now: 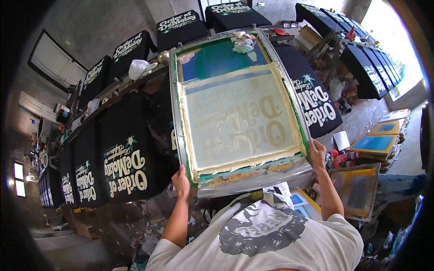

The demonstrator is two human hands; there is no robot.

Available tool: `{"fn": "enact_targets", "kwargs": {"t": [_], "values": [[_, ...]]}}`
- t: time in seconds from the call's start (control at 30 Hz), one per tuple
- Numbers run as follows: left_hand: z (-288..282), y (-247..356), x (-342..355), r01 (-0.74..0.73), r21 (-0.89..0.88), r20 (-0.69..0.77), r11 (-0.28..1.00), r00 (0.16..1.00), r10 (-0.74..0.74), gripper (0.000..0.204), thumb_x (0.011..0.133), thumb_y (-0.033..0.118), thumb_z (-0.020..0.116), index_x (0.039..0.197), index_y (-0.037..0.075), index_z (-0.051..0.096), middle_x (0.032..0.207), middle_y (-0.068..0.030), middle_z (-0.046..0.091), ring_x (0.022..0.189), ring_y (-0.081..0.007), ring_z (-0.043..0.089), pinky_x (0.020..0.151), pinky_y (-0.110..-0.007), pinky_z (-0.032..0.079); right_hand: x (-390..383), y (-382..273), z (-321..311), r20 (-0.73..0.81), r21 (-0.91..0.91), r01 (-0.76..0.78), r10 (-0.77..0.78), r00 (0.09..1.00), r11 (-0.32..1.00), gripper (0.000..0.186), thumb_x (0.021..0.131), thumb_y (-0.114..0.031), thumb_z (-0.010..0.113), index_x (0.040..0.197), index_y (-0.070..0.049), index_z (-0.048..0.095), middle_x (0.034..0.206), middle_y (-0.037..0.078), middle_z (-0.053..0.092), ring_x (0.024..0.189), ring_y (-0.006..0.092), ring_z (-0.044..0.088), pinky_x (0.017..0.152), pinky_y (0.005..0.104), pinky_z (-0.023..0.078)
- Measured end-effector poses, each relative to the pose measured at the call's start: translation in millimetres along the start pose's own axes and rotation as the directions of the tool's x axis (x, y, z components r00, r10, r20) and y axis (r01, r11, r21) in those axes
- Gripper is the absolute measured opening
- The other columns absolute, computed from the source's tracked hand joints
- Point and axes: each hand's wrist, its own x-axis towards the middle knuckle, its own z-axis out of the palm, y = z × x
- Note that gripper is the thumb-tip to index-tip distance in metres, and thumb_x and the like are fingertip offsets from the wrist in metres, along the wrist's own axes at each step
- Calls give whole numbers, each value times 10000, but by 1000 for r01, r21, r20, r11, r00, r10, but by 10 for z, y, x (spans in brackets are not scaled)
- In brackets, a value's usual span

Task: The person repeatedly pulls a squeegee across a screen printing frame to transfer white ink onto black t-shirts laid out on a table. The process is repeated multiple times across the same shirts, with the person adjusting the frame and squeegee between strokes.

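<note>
A large screen-printing frame [235, 128] lies tilted in front of my body, its mesh pale with mirrored lettering and its far end blue and green. Cream tape borders the mesh, and smears of dried ink cover the near bar. My left hand [181, 184] grips the near left corner, thumb on top. At the near right side, my right hand [317, 154] is closed on the edge. Crumpled stained plastic or rag [244, 42] sits on the far end. Under and beside the frame are black printed shirts [126, 149] with white lettering.
More black shirts [176, 28] hang over boards in rows at the left, back and far right. A white plastic bag [141, 69] rests on the left rail. Other screens [375, 142] are stacked at the right, and one [357, 189] leans nearby. Containers [346, 158] stand beside them.
</note>
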Motion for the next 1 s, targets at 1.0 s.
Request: {"fn": "enact_targets", "kwargs": {"t": [1.0], "values": [[3724,-310,-2316,91,91,-205,992,976,-70,502,1003,355,672,700,-42,613,675,-25,571,656,-138,461,630,-375,393,2917,1980,-3012,185,-131,28,-3,983,991,368,1004,-308,633,1143,18,732,659,66,575,714,81,533,681,313,476]]}}
